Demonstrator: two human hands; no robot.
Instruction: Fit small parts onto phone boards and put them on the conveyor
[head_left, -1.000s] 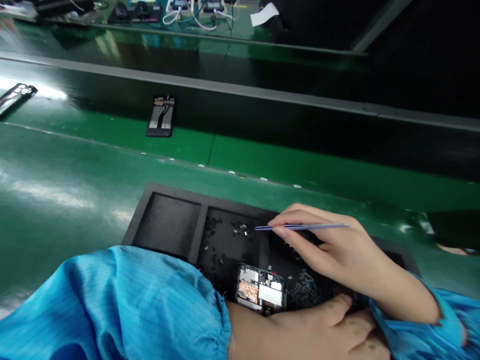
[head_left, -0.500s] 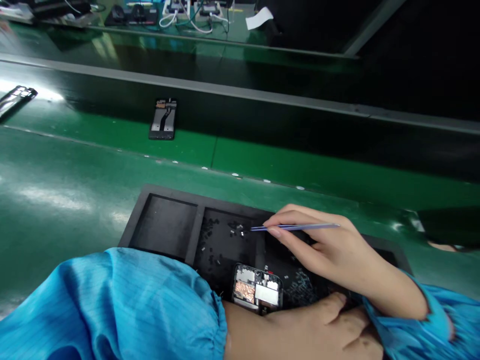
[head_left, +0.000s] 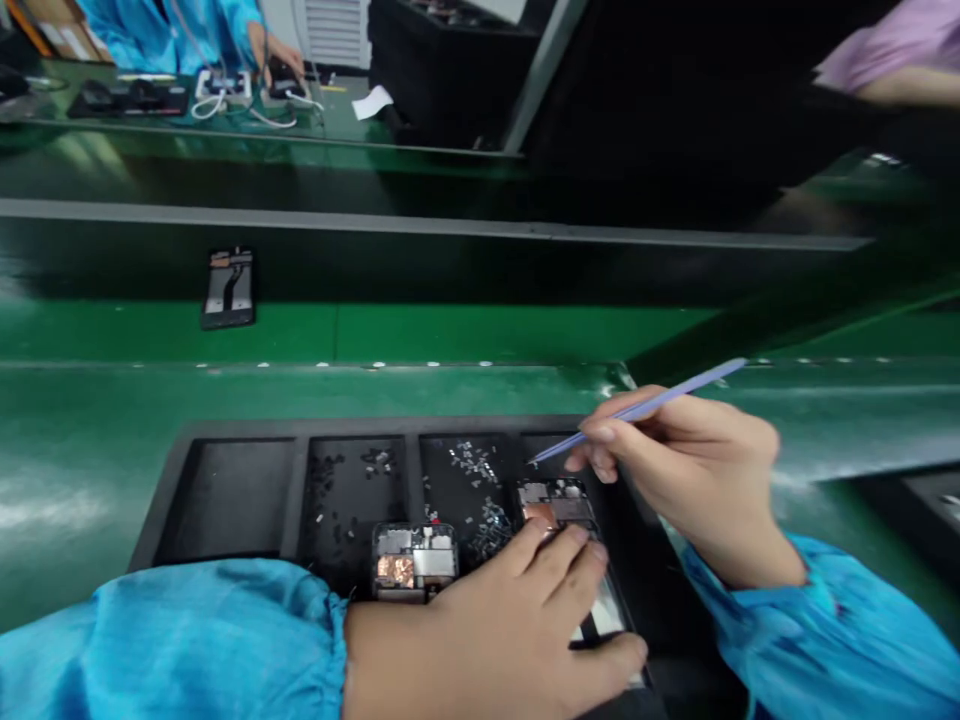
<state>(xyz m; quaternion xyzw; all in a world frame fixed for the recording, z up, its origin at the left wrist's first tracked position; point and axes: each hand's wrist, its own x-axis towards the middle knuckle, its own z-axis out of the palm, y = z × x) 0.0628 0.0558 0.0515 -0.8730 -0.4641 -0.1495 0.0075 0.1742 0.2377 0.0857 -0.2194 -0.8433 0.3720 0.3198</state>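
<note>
My right hand (head_left: 686,450) pinches a pair of purple tweezers (head_left: 637,408) slantwise, tips pointing down-left. The tips are just above the top edge of an opened phone (head_left: 553,494); whether they grip a tiny part is too small to tell. My left hand (head_left: 525,615) lies across this phone and holds it, fingers over its upper inside and thumb at its lower right edge, hiding much of it. Left of that hand, a second opened phone (head_left: 415,560) with a copper-coloured patch rests on the black compartment tray (head_left: 300,485), partly covered by my wrist.
Small silvery parts (head_left: 474,460) and dark bits (head_left: 326,475) are scattered in the tray's compartments. Beyond the tray a phone screen assembly (head_left: 229,288) lies on the green bench (head_left: 420,335). Across the barrier, a co-worker's hand (head_left: 281,58) is among cables and devices.
The view has swung right. My right hand and tweezers have shifted right across the tray, from a compartment of dark bits to the phone under my left hand.
</note>
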